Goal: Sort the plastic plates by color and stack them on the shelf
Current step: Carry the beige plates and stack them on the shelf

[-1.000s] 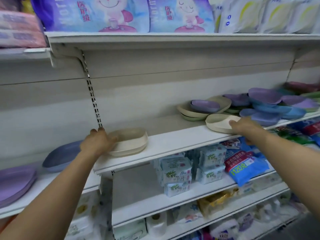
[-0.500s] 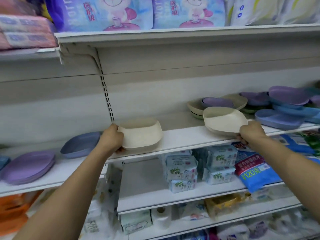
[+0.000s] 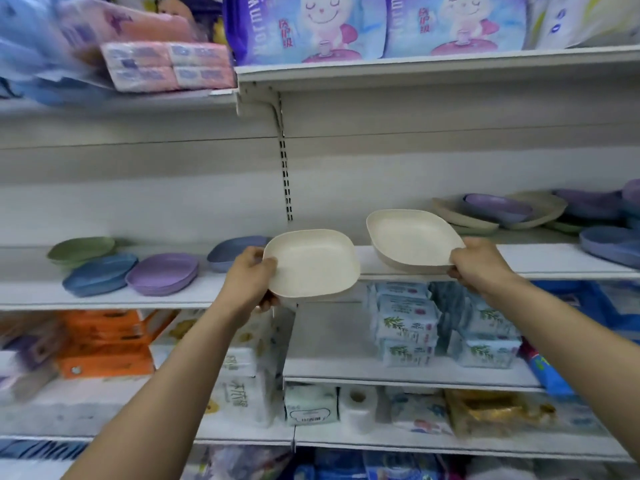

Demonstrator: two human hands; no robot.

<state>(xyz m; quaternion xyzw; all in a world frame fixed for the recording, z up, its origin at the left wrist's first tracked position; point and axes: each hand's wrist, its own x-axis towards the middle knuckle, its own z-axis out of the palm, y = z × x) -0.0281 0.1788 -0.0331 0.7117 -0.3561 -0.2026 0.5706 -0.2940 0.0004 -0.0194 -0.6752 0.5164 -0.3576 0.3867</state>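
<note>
My left hand (image 3: 251, 277) grips a cream plate (image 3: 313, 263) by its left rim, lifted off the shelf and tilted towards me. My right hand (image 3: 479, 265) grips a second cream plate (image 3: 412, 240) by its right rim, held just above the white shelf (image 3: 540, 261). On the left shelf section lie a green plate (image 3: 81, 247), a blue stack (image 3: 100, 273), a purple stack (image 3: 162, 273) and a dark blue plate (image 3: 235, 249). At the right sits a mixed pile (image 3: 502, 211) of cream, purple, green and blue plates.
A slotted upright (image 3: 284, 168) splits the back wall. Above hang packs of tissues and diapers (image 3: 311, 26). Below the plate shelf are tissue packs (image 3: 405, 323), an orange pack (image 3: 104, 341), a blue bag (image 3: 588, 306) and paper rolls (image 3: 358, 407).
Both cream plates have come up off the shelf and tilted towards me. My hands have drawn closer together, and the view has swung left, showing more sorted plates on the left.
</note>
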